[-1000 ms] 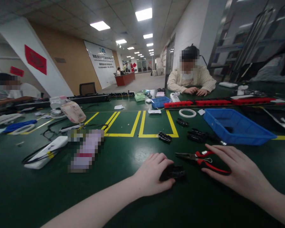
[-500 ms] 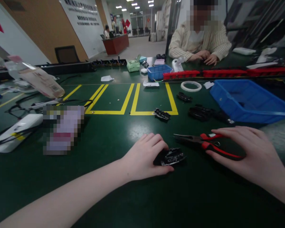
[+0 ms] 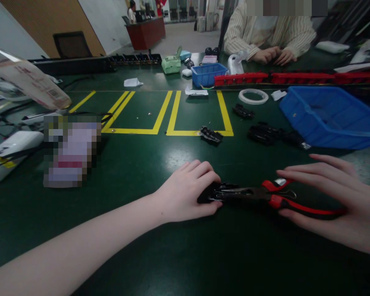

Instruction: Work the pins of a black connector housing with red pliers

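My left hand (image 3: pixel 186 193) is curled round a small black plastic part (image 3: pixel 214 193) and pins it to the green table (image 3: pixel 160 255). My right hand (image 3: pixel 333 205) grips the red handles of needle-nose pliers (image 3: pixel 265 196). The pliers lie low over the table, and their dark jaws reach into the black part by my left fingers. More black parts (image 3: pixel 211 135) (image 3: pixel 263 133) lie farther back near the yellow floor-tape lines (image 3: pixel 172 113).
A large blue bin (image 3: pixel 329 117) stands at the right, with a small blue bin (image 3: pixel 207 74), a white tape ring (image 3: pixel 253 95) and red strips (image 3: pixel 296 77) behind. A person in a striped top (image 3: pixel 271 37) sits across. A white device (image 3: pixel 9 154) lies at the left.
My right hand has closed on the pliers and brought their jaws left into the black part. The view has tipped downward, and my left hand has kept its hold.
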Action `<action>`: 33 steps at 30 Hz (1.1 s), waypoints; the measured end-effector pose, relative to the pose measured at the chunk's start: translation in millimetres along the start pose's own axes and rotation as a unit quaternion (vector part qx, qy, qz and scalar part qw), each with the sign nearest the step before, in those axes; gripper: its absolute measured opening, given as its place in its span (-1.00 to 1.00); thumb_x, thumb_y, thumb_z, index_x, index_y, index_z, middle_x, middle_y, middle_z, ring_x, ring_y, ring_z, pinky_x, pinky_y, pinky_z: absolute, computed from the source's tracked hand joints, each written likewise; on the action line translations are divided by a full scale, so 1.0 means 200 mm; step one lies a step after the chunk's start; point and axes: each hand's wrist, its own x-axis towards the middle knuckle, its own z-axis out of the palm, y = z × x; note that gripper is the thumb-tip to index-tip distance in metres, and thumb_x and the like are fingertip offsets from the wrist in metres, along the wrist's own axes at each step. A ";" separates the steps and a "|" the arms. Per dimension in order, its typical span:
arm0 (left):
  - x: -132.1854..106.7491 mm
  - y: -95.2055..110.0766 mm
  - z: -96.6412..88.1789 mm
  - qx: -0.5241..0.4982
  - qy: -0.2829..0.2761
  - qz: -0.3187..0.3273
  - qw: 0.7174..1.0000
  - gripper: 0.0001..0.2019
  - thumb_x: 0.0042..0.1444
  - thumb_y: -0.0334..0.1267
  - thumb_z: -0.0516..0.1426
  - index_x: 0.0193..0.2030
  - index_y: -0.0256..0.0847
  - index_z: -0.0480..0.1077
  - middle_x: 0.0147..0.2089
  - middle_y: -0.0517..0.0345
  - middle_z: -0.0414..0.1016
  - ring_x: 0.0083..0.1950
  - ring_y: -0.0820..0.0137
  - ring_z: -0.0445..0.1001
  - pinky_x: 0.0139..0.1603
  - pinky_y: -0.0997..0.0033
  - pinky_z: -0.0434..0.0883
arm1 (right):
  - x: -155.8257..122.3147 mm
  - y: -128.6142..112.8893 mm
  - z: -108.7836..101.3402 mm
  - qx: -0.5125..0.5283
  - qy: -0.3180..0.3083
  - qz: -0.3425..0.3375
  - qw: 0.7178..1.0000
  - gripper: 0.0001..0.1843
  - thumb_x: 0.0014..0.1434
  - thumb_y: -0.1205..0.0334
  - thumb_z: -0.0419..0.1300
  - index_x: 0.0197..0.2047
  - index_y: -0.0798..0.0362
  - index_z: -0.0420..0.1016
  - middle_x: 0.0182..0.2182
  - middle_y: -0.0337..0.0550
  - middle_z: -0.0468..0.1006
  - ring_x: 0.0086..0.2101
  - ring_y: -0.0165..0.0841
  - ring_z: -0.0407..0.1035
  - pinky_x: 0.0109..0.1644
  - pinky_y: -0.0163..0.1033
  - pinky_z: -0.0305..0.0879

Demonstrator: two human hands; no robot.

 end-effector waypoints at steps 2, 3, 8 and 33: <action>0.00 0.00 0.00 0.004 0.002 0.000 1.000 -0.67 0.10 -0.10 0.17 -0.05 -0.21 0.32 -0.10 0.14 0.34 -0.10 0.34 0.28 -0.10 0.34 0.28 | 0.00 0.00 -0.01 -0.003 0.000 0.003 1.000 -0.49 0.05 0.01 0.20 0.03 0.04 0.31 -0.19 -0.08 0.49 -0.17 -0.24 0.40 0.17 0.00 0.13; 0.00 0.00 0.00 0.006 0.003 0.001 1.000 -0.67 0.10 -0.10 0.17 -0.05 -0.21 0.32 -0.10 0.15 0.34 -0.11 0.34 0.28 -0.10 0.34 0.28 | 0.00 0.00 -0.01 -0.004 0.001 0.008 1.000 -0.50 0.05 0.01 0.20 0.03 0.04 0.31 -0.20 -0.08 0.49 -0.16 -0.23 0.40 0.17 0.00 0.13; 0.00 0.00 0.00 0.006 0.007 0.004 1.000 -0.67 0.10 -0.11 0.17 -0.05 -0.23 0.33 -0.10 0.14 0.34 -0.11 0.35 0.28 -0.12 0.35 0.28 | -0.01 -0.01 -0.01 0.014 0.000 0.034 0.999 -0.50 -0.01 0.01 0.25 0.01 -0.06 0.34 -0.20 -0.15 0.52 -0.17 -0.23 0.42 0.18 0.04 0.14; 0.00 0.00 0.00 0.005 0.000 0.000 1.000 -0.68 0.10 -0.11 0.17 -0.05 -0.20 0.33 -0.10 0.14 0.34 -0.11 0.33 0.29 -0.12 0.33 0.28 | 0.02 -0.02 -0.02 0.019 0.008 0.016 1.000 -0.59 -0.01 0.02 0.24 -0.09 -0.03 0.38 -0.24 -0.11 0.53 -0.20 -0.19 0.41 0.08 0.07 0.20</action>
